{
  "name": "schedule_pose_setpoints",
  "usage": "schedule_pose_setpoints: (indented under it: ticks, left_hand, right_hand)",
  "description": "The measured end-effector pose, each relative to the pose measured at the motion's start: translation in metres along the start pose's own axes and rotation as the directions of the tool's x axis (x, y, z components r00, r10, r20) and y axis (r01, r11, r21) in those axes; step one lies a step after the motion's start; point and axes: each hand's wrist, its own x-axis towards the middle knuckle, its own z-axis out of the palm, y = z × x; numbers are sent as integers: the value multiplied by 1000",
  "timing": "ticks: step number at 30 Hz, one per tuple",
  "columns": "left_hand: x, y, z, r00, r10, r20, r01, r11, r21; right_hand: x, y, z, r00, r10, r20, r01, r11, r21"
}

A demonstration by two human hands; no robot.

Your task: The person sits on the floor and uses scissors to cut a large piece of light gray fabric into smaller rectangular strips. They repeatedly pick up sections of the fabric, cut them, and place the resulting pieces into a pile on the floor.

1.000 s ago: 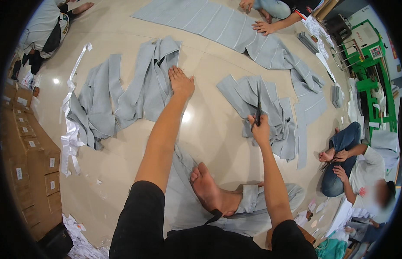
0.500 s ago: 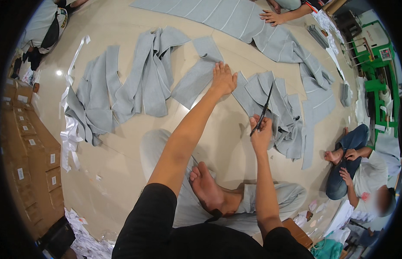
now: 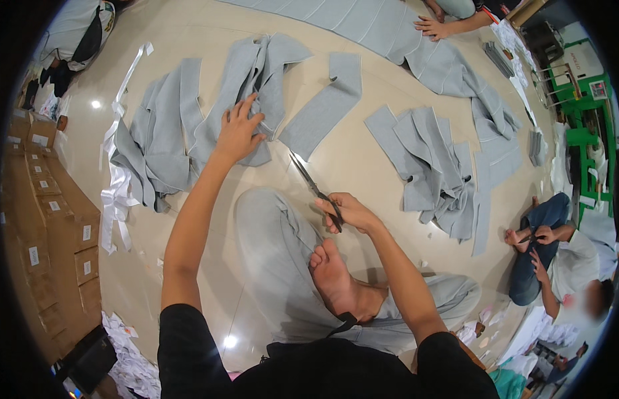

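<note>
Plainly, two bare hands work low over a pale tiled floor [image 3: 382, 173], with grey cloth strips lying about; clock directions are taken from the middle of the view. Towards 10 o'clock lies a rumpled heap of strips [image 3: 233, 86], its pieces overlapping and folded. The left hand [image 3: 239, 136] is over the lower edge of this heap, unclenched, fingers spread and pointing towards 1 o'clock; how firmly it presses I cannot tell. Just off the middle, towards 4 o'clock, the right hand [image 3: 346, 213] grasps the dark scissors [image 3: 308, 179] by their handles. Their blades point to 11 o'clock, with the tips near the lower end of a single strip [image 3: 326, 110] that lies, bent at its top, towards 12 o'clock. A second bunch of strips [image 3: 429, 159] sits around 2 o'clock, well apart from the heap. At 1 o'clock a co-worker's hand [image 3: 432, 28] rests on a long grey panel marked with pale lines. White ribbon [image 3: 116, 196] trails at 9 o'clock, beside stacked cardboard boxes [image 3: 50, 226]. Around 3 o'clock, another person [image 3: 569, 259] sits on the floor.
</note>
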Motion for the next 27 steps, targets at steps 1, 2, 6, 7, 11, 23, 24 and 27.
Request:
schedule_pose_setpoints:
  ticks: [1,2,6,7,11,23,24,27]
  left_hand:
    - [-5,-6,7,999,-32,-42,28,997,-78]
    - [-9,-12,13,994,-67,-82,54,986,-156]
    - [-13,-20,20,983,-133,-129,81,934,-348]
    - [-14,-21,18,983,-147,-112,95,921,-379]
    - [-16,-25,16,970,-239,-52,175,827,-535]
    - [-19,-39,20,954,-292,-73,194,783,-591]
    - [-18,-38,20,953,-292,-74,195,784,-590]
    - [-16,-35,19,953,-298,-61,201,770,-606]
  right_hand:
    - [3,-2,4,1000,-1,7,1,1000,-3]
    - [7,-5,8,1000,-9,14,9,1000,0]
    - [27,-17,18,999,-26,31,24,998,50]
    - [30,-22,22,999,-29,35,26,997,70]
    - [37,-32,36,998,-50,24,46,991,129]
    - [52,-25,42,997,-59,55,43,964,263]
    - [53,-24,42,997,-58,47,44,966,255]
    - [53,-19,40,998,-48,31,39,969,243]
